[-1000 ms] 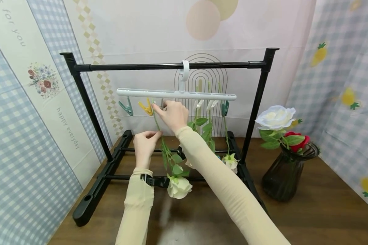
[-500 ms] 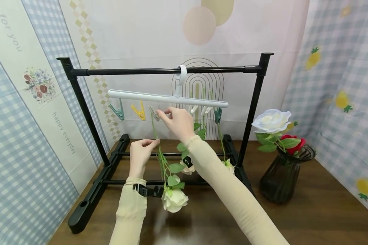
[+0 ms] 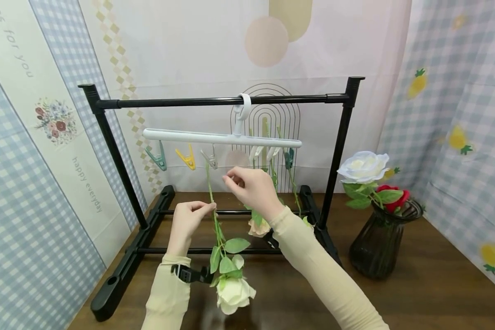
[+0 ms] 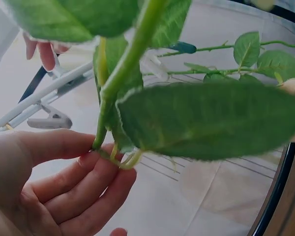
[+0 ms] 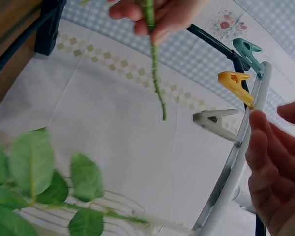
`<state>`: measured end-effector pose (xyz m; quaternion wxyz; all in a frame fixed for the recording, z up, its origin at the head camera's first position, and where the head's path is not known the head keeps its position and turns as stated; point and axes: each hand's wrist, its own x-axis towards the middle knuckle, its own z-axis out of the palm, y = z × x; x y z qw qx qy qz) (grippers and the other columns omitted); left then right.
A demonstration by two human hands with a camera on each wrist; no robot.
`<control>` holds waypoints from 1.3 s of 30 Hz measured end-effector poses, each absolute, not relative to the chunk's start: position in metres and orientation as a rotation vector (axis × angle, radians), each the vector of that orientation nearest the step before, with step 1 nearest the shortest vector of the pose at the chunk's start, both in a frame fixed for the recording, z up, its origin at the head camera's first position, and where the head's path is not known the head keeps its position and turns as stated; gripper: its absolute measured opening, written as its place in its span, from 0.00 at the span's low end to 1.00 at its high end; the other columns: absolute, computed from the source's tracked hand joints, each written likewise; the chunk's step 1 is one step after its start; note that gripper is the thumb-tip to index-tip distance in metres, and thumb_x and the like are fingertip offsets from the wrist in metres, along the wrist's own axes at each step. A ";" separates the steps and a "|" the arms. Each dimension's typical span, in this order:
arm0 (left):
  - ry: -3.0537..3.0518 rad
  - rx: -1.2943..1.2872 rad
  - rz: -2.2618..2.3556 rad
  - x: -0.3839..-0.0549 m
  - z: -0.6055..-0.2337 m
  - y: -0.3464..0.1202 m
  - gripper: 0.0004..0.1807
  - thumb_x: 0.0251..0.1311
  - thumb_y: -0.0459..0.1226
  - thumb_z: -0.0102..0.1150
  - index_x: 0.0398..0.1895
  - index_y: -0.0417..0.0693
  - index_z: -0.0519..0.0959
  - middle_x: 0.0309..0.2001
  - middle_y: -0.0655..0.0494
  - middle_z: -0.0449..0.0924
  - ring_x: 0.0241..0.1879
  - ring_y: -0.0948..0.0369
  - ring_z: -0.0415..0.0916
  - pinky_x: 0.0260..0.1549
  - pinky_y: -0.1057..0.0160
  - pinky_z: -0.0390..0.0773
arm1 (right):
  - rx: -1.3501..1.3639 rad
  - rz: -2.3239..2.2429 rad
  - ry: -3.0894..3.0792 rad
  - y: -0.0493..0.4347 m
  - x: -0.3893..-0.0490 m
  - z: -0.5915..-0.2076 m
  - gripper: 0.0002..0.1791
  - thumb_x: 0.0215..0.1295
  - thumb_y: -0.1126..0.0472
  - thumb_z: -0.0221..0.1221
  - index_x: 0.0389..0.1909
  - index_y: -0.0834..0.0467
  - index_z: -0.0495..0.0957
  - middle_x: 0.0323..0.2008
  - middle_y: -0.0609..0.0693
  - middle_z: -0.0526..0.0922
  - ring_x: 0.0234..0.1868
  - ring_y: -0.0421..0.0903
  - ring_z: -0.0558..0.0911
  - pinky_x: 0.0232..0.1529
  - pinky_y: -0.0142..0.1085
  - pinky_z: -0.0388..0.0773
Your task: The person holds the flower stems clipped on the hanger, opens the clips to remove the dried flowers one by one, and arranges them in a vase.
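Between left fingers (image 3: 204, 209), an unclipped rose (image 3: 234, 293) was pinched; empty, half-curled right fingers (image 3: 235, 187) were likely needed on the grey clip (image 5: 211, 126).

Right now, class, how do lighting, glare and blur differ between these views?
Head view: brightest, thin glare along the black rail; left wrist view: dimmer, near leaf looming large; right wrist view: also dim, bottom white clip looks blurred.
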<state>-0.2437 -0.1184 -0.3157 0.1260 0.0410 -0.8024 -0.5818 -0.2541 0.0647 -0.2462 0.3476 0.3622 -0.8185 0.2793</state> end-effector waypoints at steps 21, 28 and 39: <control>-2.406 -0.451 -2.092 -0.215 -0.310 -0.103 0.12 0.59 0.38 0.64 0.28 0.37 0.87 0.20 0.63 0.84 0.35 0.60 0.84 0.58 0.57 0.70 | 1.462 0.430 -1.683 0.094 -0.257 -0.303 0.11 0.55 0.70 0.67 0.39 0.59 0.82 0.42 0.51 0.84 0.44 0.45 0.83 0.50 0.35 0.79; -2.415 -0.554 -2.143 -0.213 -0.306 -0.096 0.16 0.58 0.37 0.63 0.35 0.27 0.84 0.23 0.64 0.85 0.34 0.62 0.84 0.55 0.58 0.73 | 1.417 0.451 -1.590 0.102 -0.251 -0.309 0.07 0.68 0.63 0.57 0.38 0.59 0.83 0.42 0.52 0.84 0.44 0.46 0.83 0.50 0.35 0.79; -2.506 -0.796 -2.008 -0.215 -0.299 -0.085 0.16 0.63 0.40 0.60 0.38 0.32 0.84 0.33 0.61 0.86 0.40 0.63 0.80 0.49 0.58 0.78 | 1.373 0.495 -1.456 0.119 -0.246 -0.306 0.10 0.70 0.63 0.55 0.37 0.58 0.85 0.38 0.52 0.85 0.38 0.46 0.82 0.41 0.34 0.77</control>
